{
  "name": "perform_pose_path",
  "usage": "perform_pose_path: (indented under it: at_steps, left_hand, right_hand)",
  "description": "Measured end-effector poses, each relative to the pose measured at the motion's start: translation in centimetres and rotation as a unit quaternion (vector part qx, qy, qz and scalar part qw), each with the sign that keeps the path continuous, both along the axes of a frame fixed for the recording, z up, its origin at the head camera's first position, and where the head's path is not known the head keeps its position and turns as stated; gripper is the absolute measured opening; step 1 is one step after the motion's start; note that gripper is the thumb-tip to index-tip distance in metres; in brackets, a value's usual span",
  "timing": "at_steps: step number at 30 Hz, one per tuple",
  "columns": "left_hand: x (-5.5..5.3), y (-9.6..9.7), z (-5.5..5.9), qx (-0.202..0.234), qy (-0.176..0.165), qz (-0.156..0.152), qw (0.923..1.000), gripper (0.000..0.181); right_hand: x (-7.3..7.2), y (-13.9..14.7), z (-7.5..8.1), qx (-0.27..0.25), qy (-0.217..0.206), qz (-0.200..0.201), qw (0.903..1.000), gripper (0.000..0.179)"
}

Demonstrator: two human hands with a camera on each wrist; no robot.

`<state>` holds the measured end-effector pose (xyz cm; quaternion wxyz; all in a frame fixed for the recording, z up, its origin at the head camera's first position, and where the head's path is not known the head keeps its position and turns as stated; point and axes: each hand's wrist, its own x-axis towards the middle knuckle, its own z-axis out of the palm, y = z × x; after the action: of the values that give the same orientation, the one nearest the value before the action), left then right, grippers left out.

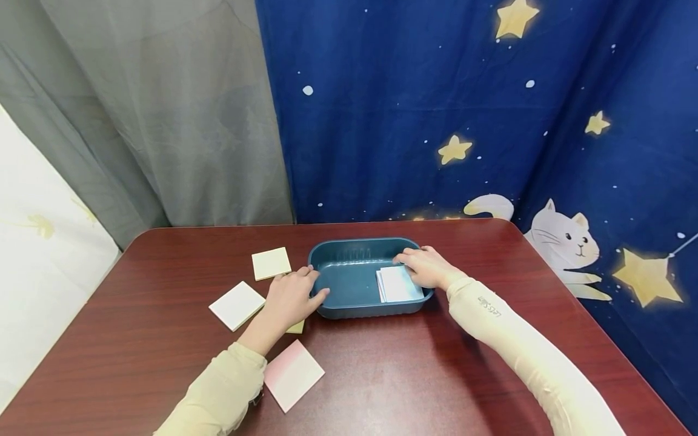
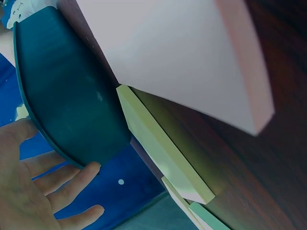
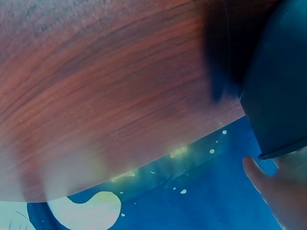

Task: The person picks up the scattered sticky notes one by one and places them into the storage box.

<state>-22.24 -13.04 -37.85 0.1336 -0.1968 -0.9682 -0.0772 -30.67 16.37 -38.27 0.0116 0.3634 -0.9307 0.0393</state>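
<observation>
A dark teal plastic bin (image 1: 349, 312) stands on the table, with a small stack of light-blue note pads (image 1: 400, 284) lying in its right half. My left hand (image 1: 294, 293) rests at the bin's left rim, thumb over the inside. In the left wrist view its fingers (image 2: 67, 189) are spread and loosely bent beside the rim. Across the bin's right rim reaches my right hand (image 1: 428, 266), fingertips inside, close above the blue pads. The right wrist view shows one finger (image 3: 254, 175) outside the bin wall; the others are hidden by the bin.
Left of the bin lie a pale yellow note pad (image 1: 271, 264), a white pad (image 1: 237, 305) and a pink pad (image 1: 294, 374). A yellow-green pad (image 1: 296, 327) shows partly under my left hand. Behind the reddish-brown table (image 1: 392, 375) hang grey and blue curtains (image 1: 382, 121).
</observation>
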Motion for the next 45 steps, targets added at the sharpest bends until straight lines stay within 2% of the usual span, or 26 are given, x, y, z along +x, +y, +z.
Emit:
perform_pose_path:
  at_steps: [7,13,22,28,33,38,45]
  left_hand:
    - [0.0,0.0,-0.1,0.004,0.001,-0.001,1.0000,0.043]
    - [0.0,0.0,-0.1,0.002,0.007,0.000,1.0000,0.042]
    - [0.1,0.2,0.1,0.001,0.006,-0.003,1.0000,0.042]
    - [0.1,0.1,0.2,-0.001,0.000,0.002,1.0000,0.043]
    - [0.1,0.2,0.1,-0.003,-0.006,0.006,1.0000,0.044]
    - [0.2,0.2,0.3,-0.008,-0.010,0.010,0.9999,0.045]
    - [0.4,0.0,0.3,0.014,-0.023,0.009,0.9996,0.046]
  right_hand:
    - [-0.1,0.2,-0.1,-0.018,0.013,0.015,0.9996,0.029]
    - [0.1,0.3,0.7,-0.040,0.010,0.011,0.9991,0.028]
    - [2.2,1.2,2.8,-0.054,0.012,-0.013,0.9984,0.028]
    - [3.5,1.9,4.0,-0.044,0.013,-0.029,0.9985,0.030]
    - [4.3,2.3,4.5,-0.053,0.002,-0.047,0.9975,0.039]
    - [4.8,2.5,4.2,-0.052,-0.015,-0.063,0.9965,0.054]
    - [5.1,2.6,3.7,-0.039,-0.044,-0.075,0.9954,0.065]
